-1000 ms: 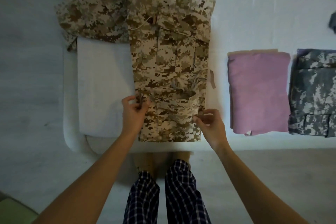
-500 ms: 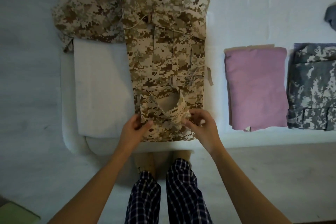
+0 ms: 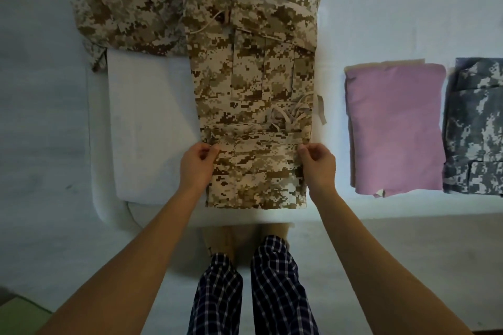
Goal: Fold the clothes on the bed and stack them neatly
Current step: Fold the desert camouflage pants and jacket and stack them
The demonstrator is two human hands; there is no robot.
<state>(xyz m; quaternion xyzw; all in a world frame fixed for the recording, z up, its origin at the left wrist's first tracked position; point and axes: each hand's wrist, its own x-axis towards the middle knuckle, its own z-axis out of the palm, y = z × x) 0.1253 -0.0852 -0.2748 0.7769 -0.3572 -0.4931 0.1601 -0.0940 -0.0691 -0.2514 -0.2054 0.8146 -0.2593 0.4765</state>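
- Fingers (image 3: pixel 207 148) of left hand (image 3: pixel 197 167): curled, pinching the left side of a cross-fold near the hem end of the tan-and-brown desert-camouflage cloth trousers (image 3: pixel 258 84). Right hand (image 3: pixel 318 166): mirror grip, fingers (image 3: pixel 306 147) curled, pinching the right side of the same fold.
- Where do the trousers lie?
- Flat and lengthwise, hem end at the near edge of the white bed (image 3: pixel 381 8), the rest running toward the far edge. Their left side overlaps a white folded rectangular cloth (image 3: pixel 152 130) by the near left corner.
- Progress?
- Judged: partway. Two items look finished, a pink folded rectangular cloth (image 3: pixel 394 128) and a grey digital-camouflage folded garment (image 3: pixel 476 128). They lie just beside each other along the near edge toward the right, not stacked. The trousers have only a short fold at the hem, and most of the length is unfolded.
- What is left?
- The remaining trouser folds, then the crumpled second desert-camouflage garment (image 3: pixel 122 8) toward the far left, then stacking everything.
- Containers?
- No basket, box or drawer in view. Nothing is contained; every item rests directly on the bed.
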